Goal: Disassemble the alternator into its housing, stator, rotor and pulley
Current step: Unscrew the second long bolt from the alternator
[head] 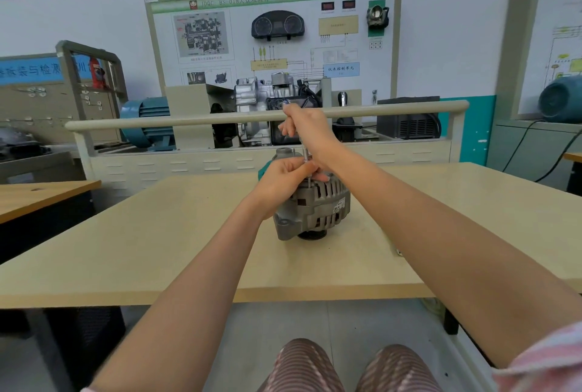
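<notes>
While standing pulley-down just above the middle of the frame on the pale wooden table (157,234), alternator (313,207) shows its ribbed grey housing with a small label on the right side and a dark pulley (311,235) peeking out underneath. Left hand (285,179) curled over the top of the alternator, fingertips pinching the lower part of a thin metal tool shaft (305,155). Right hand (307,128) higher up, clenched around the tool's handle, holding the shaft roughly upright with its tip down at the alternator's top edge. A bit of teal peeking out behind the left hand, too hidden to identify. Both bare forearms reaching in from the bottom corners of the frame. Beyond the table, a cream rail (220,120) across the upper middle, a cutaway gearbox (261,98) behind it, and a wiring display board (271,32) on the wall.
</notes>
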{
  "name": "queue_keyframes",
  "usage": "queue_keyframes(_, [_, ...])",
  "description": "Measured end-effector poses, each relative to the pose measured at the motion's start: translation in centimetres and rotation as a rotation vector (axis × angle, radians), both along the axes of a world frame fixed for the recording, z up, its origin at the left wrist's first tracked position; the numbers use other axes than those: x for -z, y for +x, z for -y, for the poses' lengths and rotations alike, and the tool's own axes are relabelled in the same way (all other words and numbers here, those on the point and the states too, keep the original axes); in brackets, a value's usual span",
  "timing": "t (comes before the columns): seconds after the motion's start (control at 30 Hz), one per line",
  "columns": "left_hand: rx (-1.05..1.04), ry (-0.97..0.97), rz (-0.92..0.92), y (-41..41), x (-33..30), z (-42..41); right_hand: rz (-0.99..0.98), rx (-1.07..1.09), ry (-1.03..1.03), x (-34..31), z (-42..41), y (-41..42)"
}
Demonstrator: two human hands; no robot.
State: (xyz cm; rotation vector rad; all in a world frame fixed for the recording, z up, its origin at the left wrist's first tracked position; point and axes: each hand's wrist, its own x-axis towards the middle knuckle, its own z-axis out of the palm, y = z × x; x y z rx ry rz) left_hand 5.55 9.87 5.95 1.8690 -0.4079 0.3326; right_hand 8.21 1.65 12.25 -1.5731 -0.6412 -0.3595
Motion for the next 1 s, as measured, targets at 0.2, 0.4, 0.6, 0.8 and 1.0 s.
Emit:
queue_keyframes(0.2, [-0.073,0.008,-0.006,0.5,0.2,-0.2,0.494,0.707,-0.616,1.0,0.2,-0.3])
queue_keyframes(0.4, [-0.149,0.028,-0.019,0.5,0.3,0.1,0.528,1.005,-0.892,0.7,-0.3,-0.9])
queue_keyframes(0.6, [-0.048,0.014,0.019,0.4,0.4,0.1,0.517,0.561,-0.462,0.8,0.2,-0.2])
queue_keyframes(0.8, [-0.012,0.012,0.003,0.2,0.1,0.3,0.038,-0.026,0.001,-0.2,0.5,0.4])
queue_keyframes(1.0, [0.021,-0.025,0.037,0.1,0.4,-0.1,0.051,0.025,0.07,0.2,-1.4,-0.1])
